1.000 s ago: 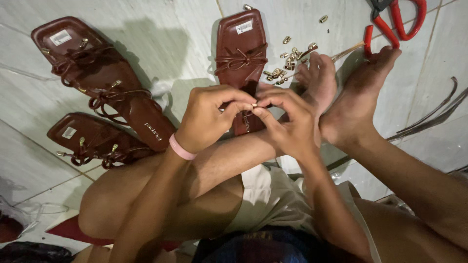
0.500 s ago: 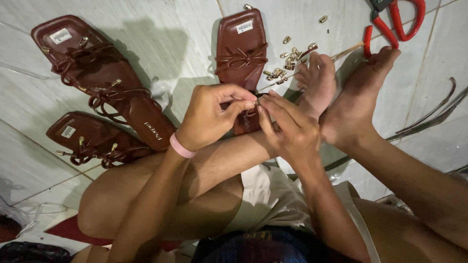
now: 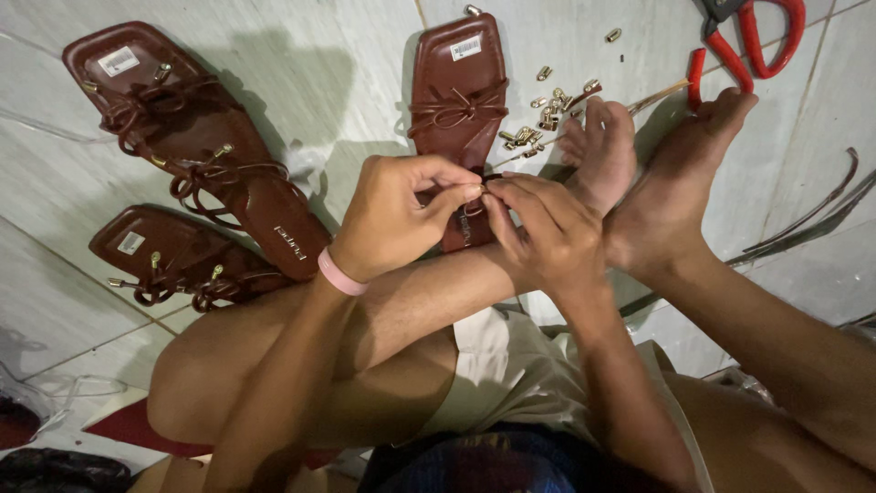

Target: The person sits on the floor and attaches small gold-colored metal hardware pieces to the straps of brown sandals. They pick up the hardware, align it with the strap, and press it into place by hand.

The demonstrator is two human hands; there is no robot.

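**Fingertips close in on the strap end over the middle sandal**

The thin dark strap end (image 3: 488, 179) sits pinched between both sets of fingertips, just above the brown sandal (image 3: 459, 110) that lies near the far edge of the tiled floor (image 3: 301, 73), toe end away from the person. Compared with a second ago the two hands have drawn tighter together: the left hand (image 3: 397, 215), with a pink wristband (image 3: 339, 272), now has thumb and forefinger clenched on the strap, while the right hand (image 3: 547, 228) has slid in so its fingertips meet the left's at the same spot, grasping something too small to make out. The work reads as a fine fitting step in hand, not yet finished. Just beyond the sandal a scatter of small gold metal tips (image 3: 538, 114) lies beside the person's bare feet (image 3: 639, 164). Red-handled pliers (image 3: 757, 36) rest at the far right corner. Two more sandals (image 3: 192, 155) lie well apart toward the left edge, unmoved
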